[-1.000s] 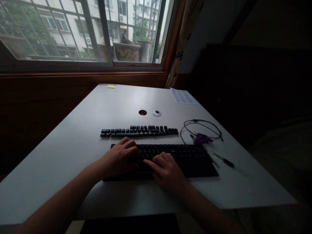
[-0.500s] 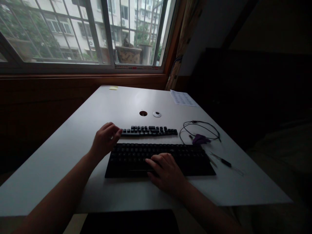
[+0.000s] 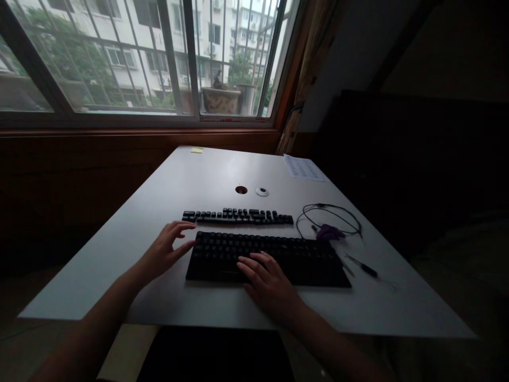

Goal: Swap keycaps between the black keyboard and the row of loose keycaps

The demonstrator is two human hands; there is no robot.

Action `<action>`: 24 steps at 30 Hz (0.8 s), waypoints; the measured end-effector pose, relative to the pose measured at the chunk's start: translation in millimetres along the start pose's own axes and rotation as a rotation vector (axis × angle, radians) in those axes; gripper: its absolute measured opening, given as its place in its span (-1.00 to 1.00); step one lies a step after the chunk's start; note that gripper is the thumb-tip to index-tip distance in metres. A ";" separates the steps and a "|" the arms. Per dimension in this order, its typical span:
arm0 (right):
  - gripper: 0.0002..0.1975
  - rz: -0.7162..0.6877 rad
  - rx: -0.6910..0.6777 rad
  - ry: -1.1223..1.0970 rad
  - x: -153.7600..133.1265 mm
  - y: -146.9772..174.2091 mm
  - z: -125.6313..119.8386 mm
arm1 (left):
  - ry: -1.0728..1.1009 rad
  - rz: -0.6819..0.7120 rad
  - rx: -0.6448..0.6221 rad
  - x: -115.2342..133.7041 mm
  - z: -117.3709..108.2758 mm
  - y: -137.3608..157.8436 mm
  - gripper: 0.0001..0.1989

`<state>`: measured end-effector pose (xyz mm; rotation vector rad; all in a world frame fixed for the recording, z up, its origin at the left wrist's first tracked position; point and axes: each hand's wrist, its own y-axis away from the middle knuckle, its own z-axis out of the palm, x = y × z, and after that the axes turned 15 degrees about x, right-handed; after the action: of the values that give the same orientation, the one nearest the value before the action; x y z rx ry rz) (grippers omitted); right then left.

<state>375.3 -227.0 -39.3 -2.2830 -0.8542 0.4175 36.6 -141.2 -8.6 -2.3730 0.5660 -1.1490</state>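
Head view: a white desk [image 3: 159, 180] under a barred window [image 3: 139, 58], with a black keyboard [image 3: 302, 260] lying near the front edge. Right hand [image 3: 268, 284] rests palm-down on the keyboard's front middle, fingers loosely spread and flat on the keys, pinching nothing. Left hand [image 3: 165, 249] hovers just beside the keyboard's left end, fingers spread and slightly curled, empty as far as can be seen. A row of loose keycaps [image 3: 238, 216] lies on the desk just behind the keyboard, apart from it. To the right are a coiled cable [image 3: 332, 212], a purple tool [image 3: 329, 232] and a pen-like tool [image 3: 368, 269]. Judged from this layout, many caps are already off; whether any sockets are bare is too dark to tell.
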 end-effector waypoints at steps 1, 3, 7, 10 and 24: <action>-0.45 0.018 -0.003 -0.002 -1.9 1.0 0.1 | 0.006 0.009 -0.009 -3.0 0.8 12.2 -0.59; -0.44 0.046 -0.015 -0.004 -4.2 1.6 -0.3 | -0.054 0.039 -0.025 -6.7 3.9 32.3 -0.45; -0.43 0.087 -0.011 -0.015 -4.7 -0.5 -1.6 | -0.138 0.018 -0.001 -4.4 12.1 51.6 -0.33; -0.42 0.109 -0.008 -0.020 -4.8 -1.0 -2.2 | -0.189 -0.016 0.002 -0.3 16.7 57.1 -0.29; -0.46 0.106 -0.026 -0.024 -5.2 -1.3 -7.0 | -0.224 -0.011 0.023 14.4 19.3 73.6 -0.16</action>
<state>374.4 -233.0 -33.0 -2.3590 -0.7567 0.4839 47.9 -205.2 -50.8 -2.4457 0.4606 -0.8726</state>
